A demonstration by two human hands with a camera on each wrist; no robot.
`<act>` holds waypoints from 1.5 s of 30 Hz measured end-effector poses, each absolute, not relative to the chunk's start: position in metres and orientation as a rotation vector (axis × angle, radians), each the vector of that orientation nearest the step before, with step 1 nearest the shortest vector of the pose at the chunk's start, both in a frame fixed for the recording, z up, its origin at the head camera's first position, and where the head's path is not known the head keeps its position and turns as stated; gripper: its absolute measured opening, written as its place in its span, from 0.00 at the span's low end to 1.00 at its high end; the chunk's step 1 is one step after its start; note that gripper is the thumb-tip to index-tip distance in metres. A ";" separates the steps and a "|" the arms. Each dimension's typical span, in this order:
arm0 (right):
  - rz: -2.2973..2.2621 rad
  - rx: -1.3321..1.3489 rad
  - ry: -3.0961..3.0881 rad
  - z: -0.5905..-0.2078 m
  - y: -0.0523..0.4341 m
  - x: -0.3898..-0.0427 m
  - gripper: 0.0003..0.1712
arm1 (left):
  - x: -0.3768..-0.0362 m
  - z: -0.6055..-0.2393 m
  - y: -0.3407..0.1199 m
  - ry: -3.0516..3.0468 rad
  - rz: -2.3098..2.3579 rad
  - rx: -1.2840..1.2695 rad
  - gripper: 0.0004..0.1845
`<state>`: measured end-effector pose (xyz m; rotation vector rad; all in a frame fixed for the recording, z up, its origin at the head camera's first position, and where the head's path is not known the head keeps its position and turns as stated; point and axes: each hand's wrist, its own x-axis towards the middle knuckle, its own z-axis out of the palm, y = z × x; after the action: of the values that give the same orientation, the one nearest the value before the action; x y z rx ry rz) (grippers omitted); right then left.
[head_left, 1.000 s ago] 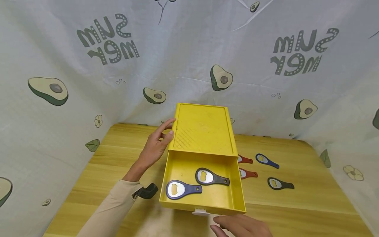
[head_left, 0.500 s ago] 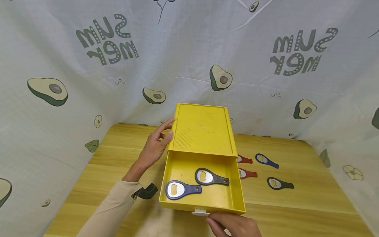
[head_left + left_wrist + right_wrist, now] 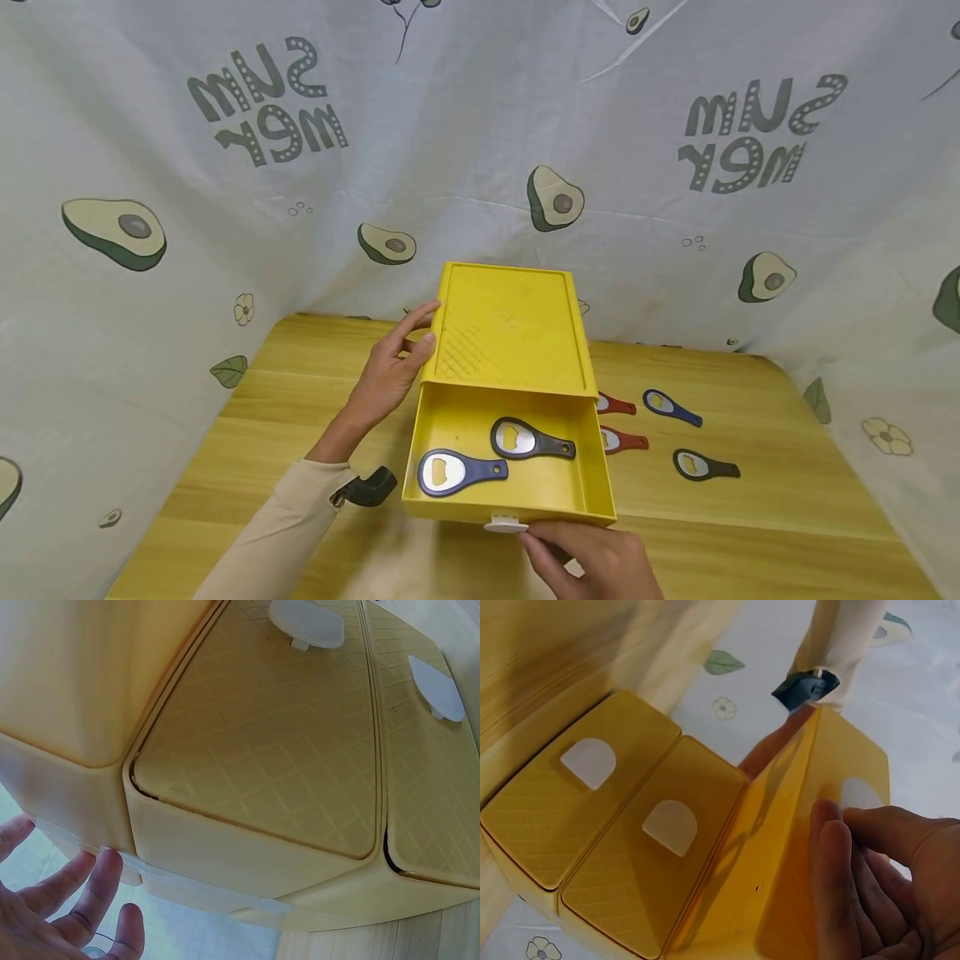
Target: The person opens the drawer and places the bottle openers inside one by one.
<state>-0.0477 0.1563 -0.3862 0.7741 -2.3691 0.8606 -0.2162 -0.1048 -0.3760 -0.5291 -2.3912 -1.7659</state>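
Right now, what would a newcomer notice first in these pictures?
The yellow box in the middle of the table, its top drawer pulled out with two openers inside. The left hand rests on the box's side; the right hand touches the drawer front.

You have a bright yellow drawer cabinet (image 3: 507,329), its top cross-hatched near the front, and a yellow top drawer (image 3: 512,487) with a white pull tab (image 3: 505,524). In the drawer lie a blue-handled bottle opener (image 3: 459,472) and a black-handled bottle opener (image 3: 531,440). The bench (image 3: 757,508) is pale wood grain. The backdrop cloth (image 3: 465,125) is white with green avocados.
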 end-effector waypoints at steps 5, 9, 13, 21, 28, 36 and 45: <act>0.832 0.708 -2.466 -0.385 0.153 -0.053 0.05 | -0.216 -0.377 -0.106 -2.396 -1.762 -0.511 0.25; 0.812 0.670 -2.484 -0.382 0.150 -0.058 0.08 | -0.215 -0.377 -0.105 -2.395 -1.771 -0.507 0.26; 0.813 0.701 -2.398 -0.381 0.151 -0.068 0.11 | -0.217 -0.377 -0.105 -2.401 -1.767 -0.509 0.26; 0.808 0.699 -2.324 -0.382 0.152 -0.087 0.12 | -0.217 -0.376 -0.105 -2.412 -1.764 -0.502 0.26; 0.796 0.729 -2.260 -0.384 0.152 -0.106 0.09 | -0.217 -0.375 -0.106 -2.439 -1.737 -0.499 0.26; 0.788 0.717 -2.258 -0.385 0.152 -0.126 0.05 | -0.215 -0.372 -0.105 -2.464 -1.721 -0.483 0.26; 0.849 0.696 -2.277 -0.387 0.152 -0.138 0.03 | -0.214 -0.366 -0.103 -2.520 -1.671 -0.428 0.26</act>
<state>-0.1381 0.1517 -0.3874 0.6958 -2.2775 0.8487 -0.2136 -0.1030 -0.3665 -0.4282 -2.5197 -1.6715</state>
